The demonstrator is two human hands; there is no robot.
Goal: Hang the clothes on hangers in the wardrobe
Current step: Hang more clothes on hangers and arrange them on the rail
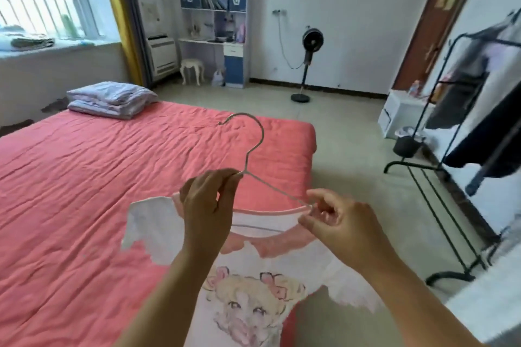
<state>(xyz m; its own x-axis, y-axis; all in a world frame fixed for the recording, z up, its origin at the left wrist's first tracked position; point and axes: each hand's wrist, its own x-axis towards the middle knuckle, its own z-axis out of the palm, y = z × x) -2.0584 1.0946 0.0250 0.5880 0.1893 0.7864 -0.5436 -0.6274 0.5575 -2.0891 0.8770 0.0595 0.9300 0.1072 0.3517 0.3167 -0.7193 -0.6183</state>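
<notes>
A white T-shirt with a pink collar and a cartoon girl print hangs in front of me over the near edge of the bed. A thin metal hanger sits inside its neck opening, hook pointing up and left. My left hand pinches the hanger at the base of the hook. My right hand pinches the pink collar where the hanger's right arm goes into it. The hanger's left arm is hidden behind my left hand.
A bed with a pink sheet fills the left, with a folded quilt at its far end. A black clothes rack with dark garments stands at the right. A floor fan, bin and shelf unit stand beyond.
</notes>
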